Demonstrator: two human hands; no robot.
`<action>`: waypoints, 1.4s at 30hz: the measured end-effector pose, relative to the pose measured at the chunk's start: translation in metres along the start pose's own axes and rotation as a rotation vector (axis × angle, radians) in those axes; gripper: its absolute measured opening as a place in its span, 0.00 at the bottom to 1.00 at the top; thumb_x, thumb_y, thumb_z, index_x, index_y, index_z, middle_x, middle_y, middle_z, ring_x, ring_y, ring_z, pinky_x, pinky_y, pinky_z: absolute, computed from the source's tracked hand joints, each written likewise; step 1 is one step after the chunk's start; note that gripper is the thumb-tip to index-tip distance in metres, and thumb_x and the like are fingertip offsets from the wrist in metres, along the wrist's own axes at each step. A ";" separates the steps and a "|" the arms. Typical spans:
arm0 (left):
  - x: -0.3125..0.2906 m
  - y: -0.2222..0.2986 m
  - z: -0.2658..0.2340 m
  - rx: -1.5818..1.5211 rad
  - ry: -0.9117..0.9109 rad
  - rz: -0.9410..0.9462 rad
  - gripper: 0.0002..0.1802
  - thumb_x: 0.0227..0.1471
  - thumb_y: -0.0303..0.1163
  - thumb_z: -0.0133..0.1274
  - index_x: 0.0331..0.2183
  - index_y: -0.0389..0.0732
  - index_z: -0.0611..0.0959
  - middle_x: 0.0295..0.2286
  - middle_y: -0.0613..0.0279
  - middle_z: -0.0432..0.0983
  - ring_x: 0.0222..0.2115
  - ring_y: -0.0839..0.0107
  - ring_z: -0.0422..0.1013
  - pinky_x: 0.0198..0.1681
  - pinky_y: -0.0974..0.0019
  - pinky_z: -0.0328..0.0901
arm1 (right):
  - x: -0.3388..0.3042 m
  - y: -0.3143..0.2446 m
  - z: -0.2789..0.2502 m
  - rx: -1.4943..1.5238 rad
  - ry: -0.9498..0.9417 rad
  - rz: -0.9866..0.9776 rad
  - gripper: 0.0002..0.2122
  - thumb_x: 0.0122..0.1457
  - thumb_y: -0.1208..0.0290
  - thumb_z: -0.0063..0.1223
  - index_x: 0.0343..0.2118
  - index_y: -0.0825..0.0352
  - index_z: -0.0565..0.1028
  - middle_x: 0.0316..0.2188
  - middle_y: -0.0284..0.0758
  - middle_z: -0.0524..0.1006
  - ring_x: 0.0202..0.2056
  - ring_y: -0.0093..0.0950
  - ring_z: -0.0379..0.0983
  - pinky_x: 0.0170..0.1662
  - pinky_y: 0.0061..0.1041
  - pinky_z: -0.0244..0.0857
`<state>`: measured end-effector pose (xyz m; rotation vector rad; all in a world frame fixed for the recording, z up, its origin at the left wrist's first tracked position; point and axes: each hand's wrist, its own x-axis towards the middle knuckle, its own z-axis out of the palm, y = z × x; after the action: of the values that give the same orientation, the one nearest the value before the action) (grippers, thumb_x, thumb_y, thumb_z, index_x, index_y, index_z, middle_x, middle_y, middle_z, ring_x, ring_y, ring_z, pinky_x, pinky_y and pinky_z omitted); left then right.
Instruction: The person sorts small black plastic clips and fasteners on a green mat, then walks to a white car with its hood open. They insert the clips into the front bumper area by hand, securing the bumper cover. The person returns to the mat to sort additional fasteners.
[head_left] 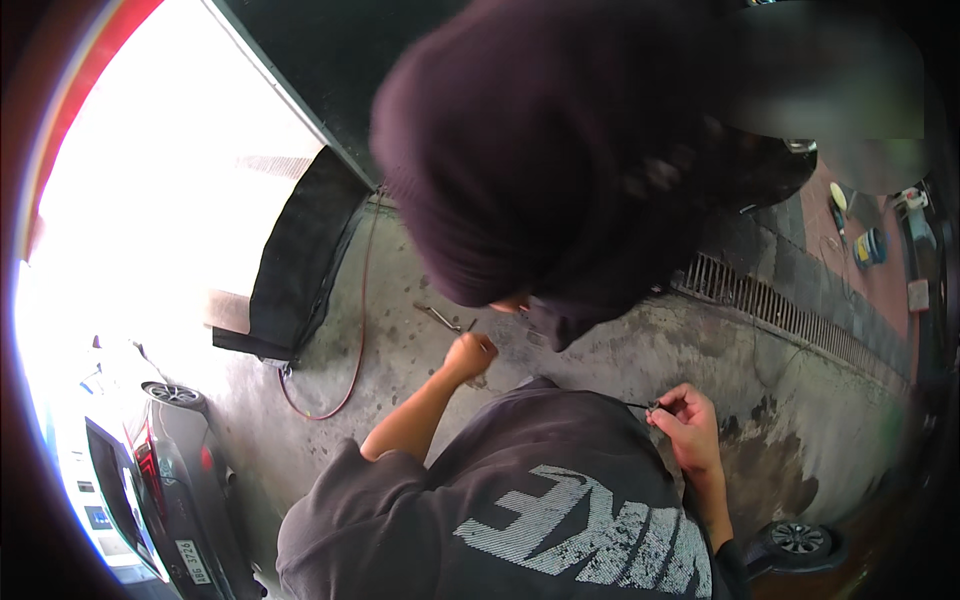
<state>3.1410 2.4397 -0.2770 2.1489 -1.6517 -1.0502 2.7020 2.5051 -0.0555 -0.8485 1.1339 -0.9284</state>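
Observation:
My left hand [470,358] is closed in a loose fist above the concrete floor, left of my torso. Just beyond its knuckles is a slim metal hand tool [438,318]; I cannot tell whether the hand touches it. My right hand [688,425], at the right side of my dark shirt, pinches a small dark part [655,406] between thumb and fingertips. A thin dark stem sticks out from that part toward the left. What lies inside the left fist, if anything, is hidden.
A person in a dark hooded garment [560,150] leans in close ahead. A reddish hose [362,340] curves over the floor beside a black panel [300,260]. A drain grate [780,310] runs at right. Cars stand at lower left [190,480] and lower right [795,540].

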 end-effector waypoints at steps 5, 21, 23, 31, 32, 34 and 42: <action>-0.080 0.183 0.024 -0.261 -0.200 0.242 0.17 0.63 0.43 0.61 0.36 0.36 0.88 0.27 0.57 0.82 0.29 0.68 0.77 0.38 0.58 0.73 | -0.016 -0.007 -0.068 -0.161 -0.055 -0.039 0.08 0.62 0.81 0.64 0.42 0.72 0.78 0.37 0.31 0.81 0.39 0.18 0.78 0.46 0.21 0.72; -0.185 0.537 0.224 0.021 -0.542 1.158 0.14 0.72 0.35 0.48 0.35 0.35 0.78 0.29 0.47 0.76 0.33 0.44 0.74 0.39 0.48 0.69 | -0.130 0.003 -0.302 0.136 0.247 -0.231 0.06 0.63 0.77 0.67 0.36 0.68 0.79 0.32 0.30 0.82 0.34 0.16 0.77 0.40 0.18 0.71; -0.186 0.563 0.248 -0.023 -0.668 1.075 0.16 0.74 0.36 0.46 0.34 0.35 0.77 0.28 0.49 0.74 0.30 0.50 0.73 0.37 0.51 0.68 | -0.138 0.004 -0.330 0.228 0.269 -0.251 0.06 0.62 0.78 0.67 0.36 0.68 0.79 0.32 0.29 0.82 0.34 0.16 0.77 0.40 0.18 0.72; -0.148 0.680 0.362 -0.109 -1.117 0.915 0.19 0.77 0.38 0.43 0.34 0.36 0.74 0.25 0.55 0.69 0.26 0.64 0.67 0.34 0.58 0.65 | -0.142 0.002 -0.453 0.133 0.554 -0.321 0.07 0.59 0.80 0.68 0.35 0.67 0.78 0.33 0.29 0.81 0.34 0.17 0.76 0.40 0.20 0.71; -0.137 0.696 0.378 -0.125 -1.143 0.920 0.19 0.77 0.38 0.43 0.34 0.36 0.74 0.25 0.55 0.69 0.26 0.64 0.67 0.34 0.59 0.65 | -0.137 -0.005 -0.473 0.050 0.592 -0.320 0.07 0.59 0.80 0.68 0.35 0.67 0.78 0.33 0.29 0.81 0.35 0.17 0.76 0.40 0.20 0.71; -0.109 0.731 0.407 -0.103 -1.185 0.877 0.20 0.77 0.40 0.42 0.34 0.36 0.74 0.25 0.56 0.70 0.27 0.64 0.68 0.35 0.59 0.65 | -0.117 -0.013 -0.519 0.023 0.608 -0.228 0.07 0.60 0.80 0.68 0.37 0.69 0.79 0.34 0.29 0.81 0.36 0.17 0.77 0.41 0.19 0.71; 0.000 0.944 0.497 -0.136 -1.340 0.844 0.20 0.78 0.42 0.39 0.37 0.36 0.73 0.28 0.56 0.74 0.30 0.63 0.73 0.39 0.59 0.69 | -0.032 -0.131 -0.716 0.200 0.677 -0.193 0.08 0.61 0.81 0.68 0.41 0.71 0.81 0.36 0.31 0.82 0.38 0.18 0.78 0.44 0.19 0.72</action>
<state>2.1103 2.2387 -0.0880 0.2560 -2.3862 -2.2577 1.9787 2.4241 -0.0787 -0.4874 1.5130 -1.5310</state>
